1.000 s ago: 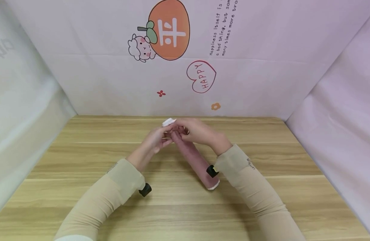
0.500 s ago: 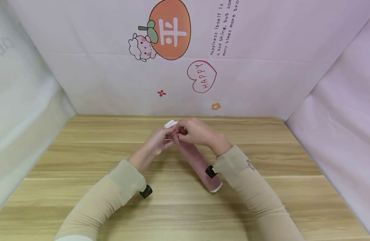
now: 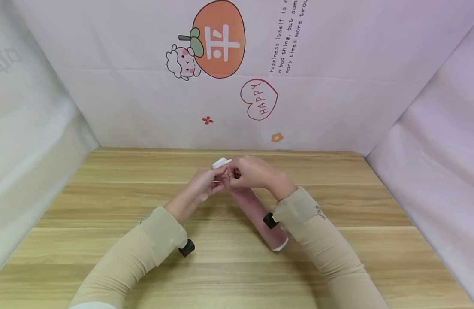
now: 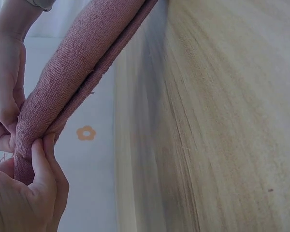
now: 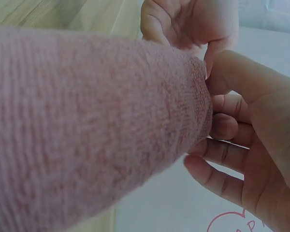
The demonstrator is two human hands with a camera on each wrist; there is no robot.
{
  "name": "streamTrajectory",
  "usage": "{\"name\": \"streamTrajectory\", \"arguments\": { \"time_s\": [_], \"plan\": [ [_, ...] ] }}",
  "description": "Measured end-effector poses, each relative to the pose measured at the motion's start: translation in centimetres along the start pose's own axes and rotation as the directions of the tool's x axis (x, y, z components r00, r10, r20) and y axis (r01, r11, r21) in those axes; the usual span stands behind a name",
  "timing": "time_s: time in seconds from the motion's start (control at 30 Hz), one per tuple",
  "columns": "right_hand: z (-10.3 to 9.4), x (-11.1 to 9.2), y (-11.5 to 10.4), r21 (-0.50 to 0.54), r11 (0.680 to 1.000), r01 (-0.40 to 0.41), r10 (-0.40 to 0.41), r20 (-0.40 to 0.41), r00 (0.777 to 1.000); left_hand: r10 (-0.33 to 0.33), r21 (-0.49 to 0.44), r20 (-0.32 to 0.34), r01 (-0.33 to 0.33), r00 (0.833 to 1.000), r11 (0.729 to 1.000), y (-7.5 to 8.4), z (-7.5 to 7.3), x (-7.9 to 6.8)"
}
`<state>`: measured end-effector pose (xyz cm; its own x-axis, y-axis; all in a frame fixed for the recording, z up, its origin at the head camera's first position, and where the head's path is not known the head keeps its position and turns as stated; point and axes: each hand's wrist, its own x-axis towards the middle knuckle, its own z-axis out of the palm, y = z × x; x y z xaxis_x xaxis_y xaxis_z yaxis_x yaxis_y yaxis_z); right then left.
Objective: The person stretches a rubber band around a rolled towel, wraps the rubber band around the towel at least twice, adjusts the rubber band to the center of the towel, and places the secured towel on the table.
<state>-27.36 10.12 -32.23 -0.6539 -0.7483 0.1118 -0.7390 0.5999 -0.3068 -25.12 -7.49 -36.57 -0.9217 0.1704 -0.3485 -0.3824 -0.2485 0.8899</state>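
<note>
Towel (image 3: 256, 210), pink: from afar I judged its rolling done, far end unfinished. Left hand (image 3: 200, 184) and right hand (image 3: 256, 174) both pinched that end.

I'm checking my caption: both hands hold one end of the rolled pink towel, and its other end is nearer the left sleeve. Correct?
Not the left sleeve: the head view shows the other end of the rolled pink towel nearer the right sleeve. The rest stands.
</note>
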Motion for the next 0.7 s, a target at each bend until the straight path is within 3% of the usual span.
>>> {"name": "streamTrajectory", "arguments": {
  "time_s": [0.5,0.7],
  "plan": [
    [0.2,-0.9,0.8,0.121,0.992,0.023,-0.02,-0.023,1.0,0.002,-0.006,-0.029,-0.003,1.0,1.0,0.5,0.0,0.1],
    [0.3,-1.2,1.1,0.189,0.981,0.043,-0.038,-0.032,0.999,-0.013,0.019,-0.004,0.013,1.0,1.0,0.6,-0.2,0.0]
  ]
}}
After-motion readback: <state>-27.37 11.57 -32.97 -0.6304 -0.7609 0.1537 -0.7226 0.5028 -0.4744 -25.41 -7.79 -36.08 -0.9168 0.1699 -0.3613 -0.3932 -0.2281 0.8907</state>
